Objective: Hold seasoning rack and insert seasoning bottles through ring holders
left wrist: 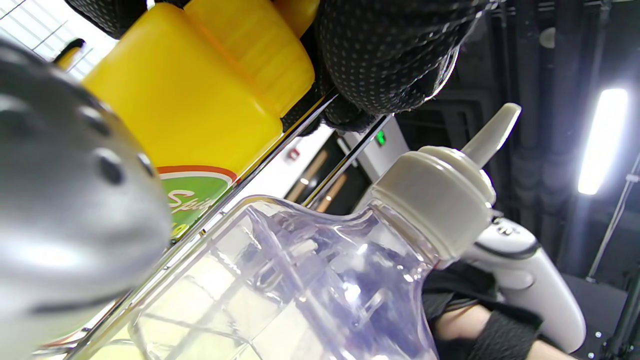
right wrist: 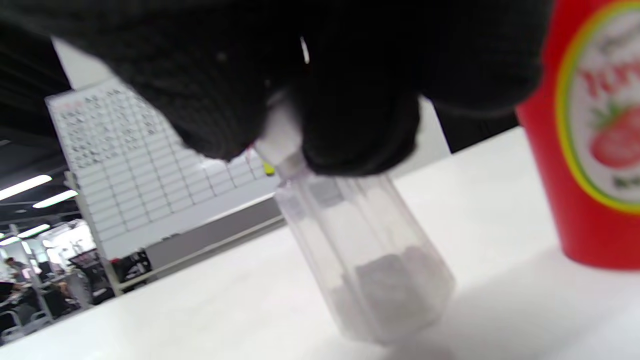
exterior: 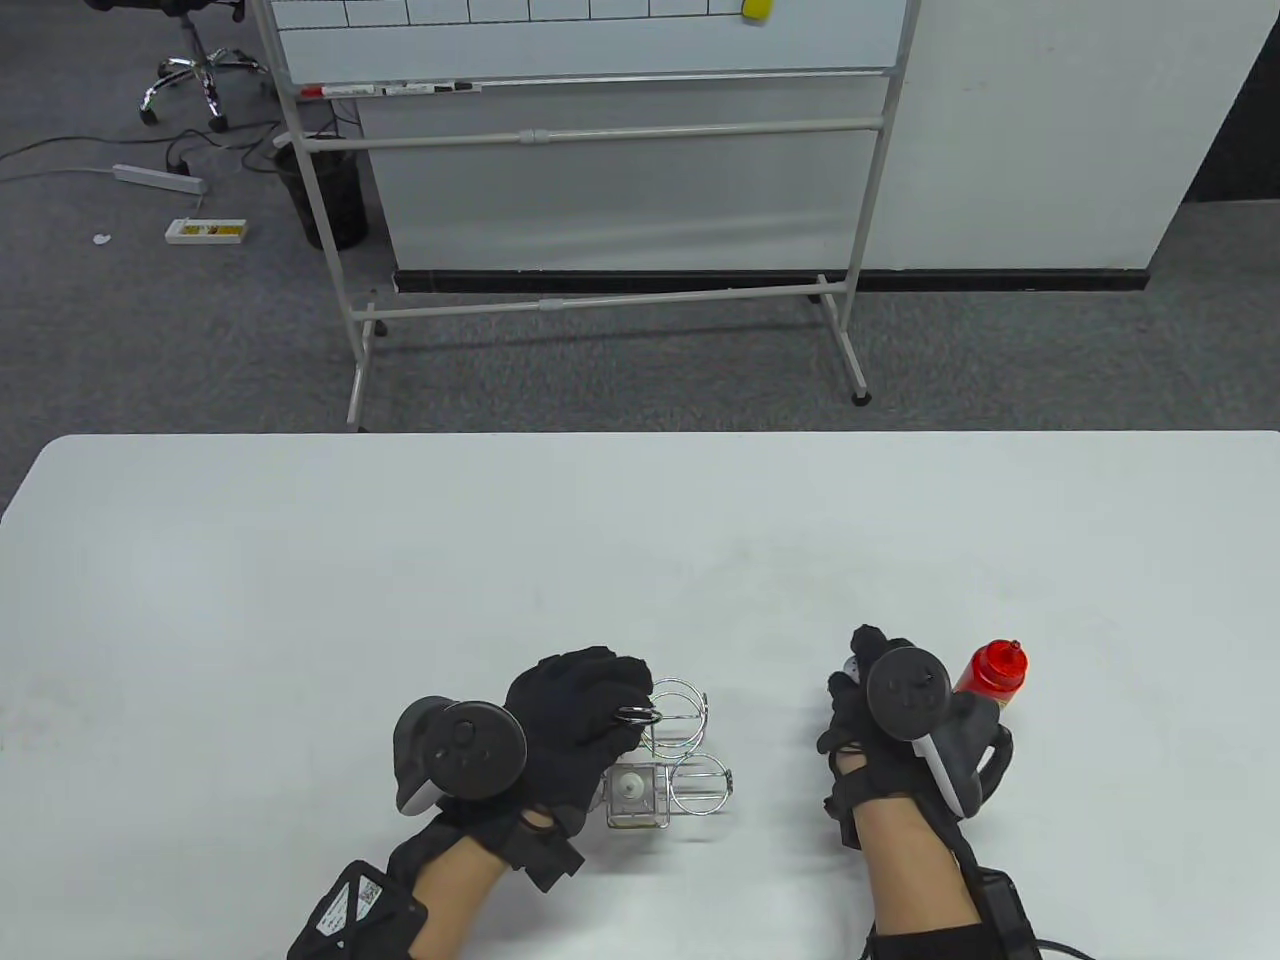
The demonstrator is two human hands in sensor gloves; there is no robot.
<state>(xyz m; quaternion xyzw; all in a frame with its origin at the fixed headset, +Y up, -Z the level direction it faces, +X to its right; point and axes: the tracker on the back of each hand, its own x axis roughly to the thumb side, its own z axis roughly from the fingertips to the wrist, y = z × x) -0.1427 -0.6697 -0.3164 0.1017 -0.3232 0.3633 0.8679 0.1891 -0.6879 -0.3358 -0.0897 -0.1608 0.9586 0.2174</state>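
The left hand (exterior: 575, 715), lower centre-left of the table view, is gripping the top loop of the chrome wire seasoning rack (exterior: 680, 750) w/ fingers curled around the handle wire; in the left wrist view the gloved fingers (left wrist: 390, 55) are pressing on thin chrome rods at the top of frame. A clear square bottle with a grey-white spout cap (exterior: 635, 795) is already sitting in the rack's lower-left slot, and the left wrist view also shows a yellow plastic bottle with a green label (left wrist: 200, 100) in the upper left, touching the rack wires. Two ring holders look vacant in the table view, upper right & lower right of the rack.

The right hand (exterior: 880, 700), lower centre-right, is pinching the white top of a small clear faceted shaker (right wrist: 370, 265); in the right wrist view it's tilted, base touching or just off the white table (exterior: 300, 600), can't tell which. A red ketchup-style squeeze bottle (exterior: 990, 675) is standing just beside that hand, on its right.

Judgement: the step in hand is picking up the shaker for a free ring. To do it well: keep the pinch firm on the cap, bring the shaker upright before moving, line the base over the ring centre, lower straight. The left hand should be holding the rack flat & steady so it isn't tipping as the bottle is going in.
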